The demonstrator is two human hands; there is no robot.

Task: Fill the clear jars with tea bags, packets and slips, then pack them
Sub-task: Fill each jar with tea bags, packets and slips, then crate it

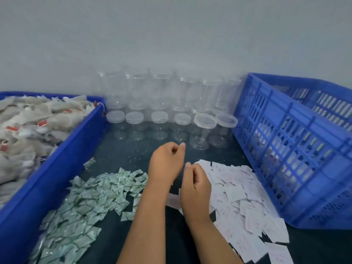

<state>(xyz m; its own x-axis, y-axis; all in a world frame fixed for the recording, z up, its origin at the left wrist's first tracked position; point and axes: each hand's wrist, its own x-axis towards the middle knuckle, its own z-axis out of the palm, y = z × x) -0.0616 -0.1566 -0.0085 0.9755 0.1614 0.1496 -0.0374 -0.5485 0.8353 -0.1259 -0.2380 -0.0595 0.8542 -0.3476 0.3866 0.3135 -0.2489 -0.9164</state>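
Several clear jars (pixel 204 130) stand in rows against the back wall, some stacked, the front row capped with clear lids. Tea bags (pixel 28 126) with red tags fill a blue tray (pixel 72 136) on the left. A heap of green-white packets (pixel 91 197) lies front left on the dark table. White slips (pixel 247 197) are spread to the right. My left hand (pixel 165 162) hovers just in front of the jars with its fingers curled, thumb near the fingertip. My right hand (pixel 196 185) is beside it at the slips' edge, fingers curled. Neither hand shows anything in it.
A tall blue slatted crate (pixel 285 149) stands on the right, with jars dimly visible through its wall. A pale wall closes off the back. Dark tabletop (pixel 133 151) shows between the packets, the jars and my hands.
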